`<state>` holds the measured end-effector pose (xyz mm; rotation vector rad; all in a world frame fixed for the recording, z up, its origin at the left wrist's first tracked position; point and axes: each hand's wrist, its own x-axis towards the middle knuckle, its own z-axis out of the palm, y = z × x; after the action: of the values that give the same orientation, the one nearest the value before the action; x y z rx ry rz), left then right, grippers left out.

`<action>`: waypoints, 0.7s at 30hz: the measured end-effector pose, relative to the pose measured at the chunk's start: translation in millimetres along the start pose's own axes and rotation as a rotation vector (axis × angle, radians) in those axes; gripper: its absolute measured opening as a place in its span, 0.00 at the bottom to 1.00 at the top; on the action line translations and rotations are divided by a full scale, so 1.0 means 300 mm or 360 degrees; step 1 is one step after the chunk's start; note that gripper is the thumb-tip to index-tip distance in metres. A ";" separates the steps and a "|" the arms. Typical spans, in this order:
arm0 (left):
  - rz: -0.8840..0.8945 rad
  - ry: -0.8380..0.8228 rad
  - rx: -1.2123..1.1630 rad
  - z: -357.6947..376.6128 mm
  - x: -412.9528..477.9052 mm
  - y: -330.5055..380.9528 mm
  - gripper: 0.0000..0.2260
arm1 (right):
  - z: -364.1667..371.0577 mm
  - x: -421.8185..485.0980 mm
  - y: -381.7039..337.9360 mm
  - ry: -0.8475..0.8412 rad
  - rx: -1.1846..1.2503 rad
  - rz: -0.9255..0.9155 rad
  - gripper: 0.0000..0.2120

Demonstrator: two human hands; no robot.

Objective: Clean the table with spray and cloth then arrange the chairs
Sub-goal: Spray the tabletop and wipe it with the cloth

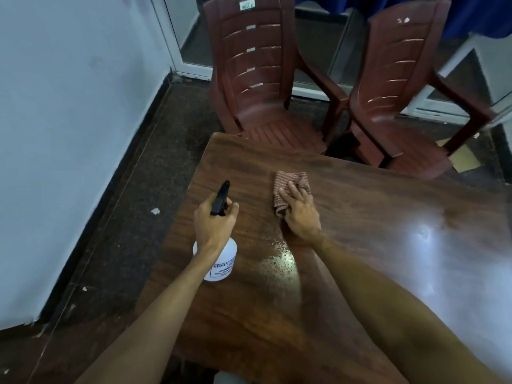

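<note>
A brown wooden table [346,273] fills the lower right of the head view. My left hand [214,224] grips the black trigger head of a white spray bottle [221,266] near the table's left edge. My right hand [300,213] presses flat on a reddish checked cloth [288,184] lying on the tabletop. A wet patch of droplets [279,259] glistens just behind the right hand. Two maroon plastic chairs stand past the far edge, one on the left [255,79] and one on the right [393,87].
A white wall [69,120] runs along the left with a strip of dark speckled floor [124,217] between it and the table. Glass door frames [182,37] stand behind the chairs. A piece of cardboard [465,159] lies on the floor at the right.
</note>
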<state>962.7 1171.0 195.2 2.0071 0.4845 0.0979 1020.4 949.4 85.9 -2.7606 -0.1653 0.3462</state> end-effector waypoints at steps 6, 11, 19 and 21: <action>-0.0003 0.0049 0.0093 0.114 -0.172 0.053 0.05 | 0.016 -0.202 -0.019 -0.0247 -0.0082 -0.0532 0.31; -0.0035 0.0192 0.0105 0.221 -0.358 0.101 0.05 | -0.083 -0.293 0.318 -0.0067 0.0059 -0.0049 0.33; -0.0187 0.0311 0.0141 0.339 -0.715 0.142 0.07 | 0.011 -0.658 0.309 -0.0388 -0.0086 -0.1099 0.31; -0.0221 0.0311 0.0120 0.357 -0.764 0.153 0.07 | -0.040 -0.645 0.445 -0.0234 -0.0078 -0.0840 0.31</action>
<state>795.7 976.5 216.1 2.0412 0.7606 0.1940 846.4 790.7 91.1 -2.6044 -0.9247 0.4000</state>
